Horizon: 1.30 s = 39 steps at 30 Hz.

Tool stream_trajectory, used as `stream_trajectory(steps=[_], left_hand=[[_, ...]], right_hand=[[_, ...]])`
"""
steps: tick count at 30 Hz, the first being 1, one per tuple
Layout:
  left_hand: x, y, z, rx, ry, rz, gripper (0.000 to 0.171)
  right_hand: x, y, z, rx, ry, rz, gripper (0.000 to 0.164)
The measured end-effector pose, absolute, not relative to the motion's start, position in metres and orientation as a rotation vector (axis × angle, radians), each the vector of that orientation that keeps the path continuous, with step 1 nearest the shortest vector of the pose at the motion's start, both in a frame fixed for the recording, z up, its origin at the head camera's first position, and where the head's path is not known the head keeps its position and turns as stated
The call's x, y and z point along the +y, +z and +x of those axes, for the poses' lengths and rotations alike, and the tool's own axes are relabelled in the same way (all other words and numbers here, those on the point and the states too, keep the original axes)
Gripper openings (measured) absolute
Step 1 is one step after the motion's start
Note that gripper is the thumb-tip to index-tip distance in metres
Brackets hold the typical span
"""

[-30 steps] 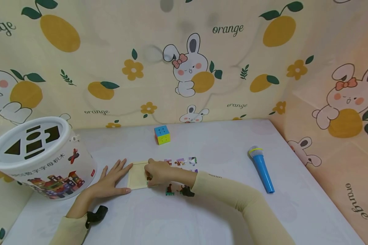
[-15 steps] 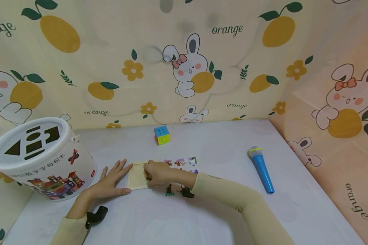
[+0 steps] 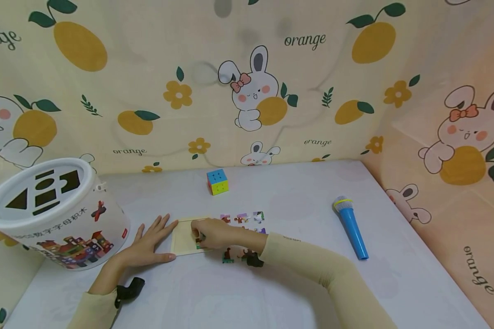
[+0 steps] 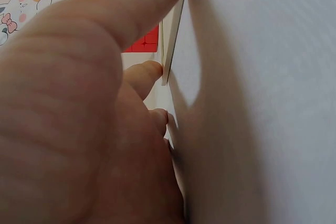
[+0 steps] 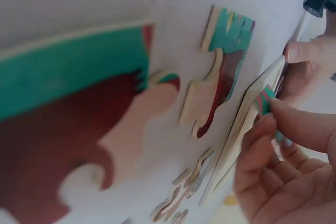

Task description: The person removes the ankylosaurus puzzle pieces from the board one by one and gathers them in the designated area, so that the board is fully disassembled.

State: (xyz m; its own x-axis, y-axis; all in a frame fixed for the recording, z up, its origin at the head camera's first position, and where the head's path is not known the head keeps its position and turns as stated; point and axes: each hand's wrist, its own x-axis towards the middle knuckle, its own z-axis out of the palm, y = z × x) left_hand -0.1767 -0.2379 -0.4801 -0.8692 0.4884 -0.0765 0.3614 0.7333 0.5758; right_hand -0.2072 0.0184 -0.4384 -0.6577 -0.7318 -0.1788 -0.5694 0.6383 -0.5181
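In the head view my left hand lies with fingers spread, its thumb and fingertips at the left edge of a pale wooden puzzle tray. Over the tray's right part, my right hand has curled fingers. The right wrist view shows its thumb and fingers pinching a jigsaw piece, green with pinkish stripes, close to the tray's surface. Loose jigsaw pieces lie right of the tray, several of them partly hidden under the right forearm. Two large brown-and-green pieces appear near the right wrist camera.
A puzzle cube stands behind the tray. A blue toy microphone lies at the right. The large white block bucket, with cutouts in its lid, stands beside the left forearm. A patterned curtain hangs behind the table.
My right hand has shifted slightly left over the tray with the jigsaw piece. The left hand stays in place at the tray's edge.
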Motion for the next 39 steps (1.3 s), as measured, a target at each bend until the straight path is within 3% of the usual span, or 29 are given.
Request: stream_trajectory(steps=[7,23,39], left_hand=[[-0.238,-0.480,-0.176,2.720,0.825,0.691,0.097],[-0.237,-0.479,-0.176,2.730,0.805,0.665,0.098],[-0.238,-0.480,-0.177,2.723,0.812,0.674,0.097]], right_hand=[[0.049,-0.432,-0.214,2.364,-0.924,-1.080,0.011],[0.170,-0.430,-0.208,2.242,-1.076,-0.829,0.006],[0.187,-0.436,-0.189,2.190,-1.084,-0.807,0.010]])
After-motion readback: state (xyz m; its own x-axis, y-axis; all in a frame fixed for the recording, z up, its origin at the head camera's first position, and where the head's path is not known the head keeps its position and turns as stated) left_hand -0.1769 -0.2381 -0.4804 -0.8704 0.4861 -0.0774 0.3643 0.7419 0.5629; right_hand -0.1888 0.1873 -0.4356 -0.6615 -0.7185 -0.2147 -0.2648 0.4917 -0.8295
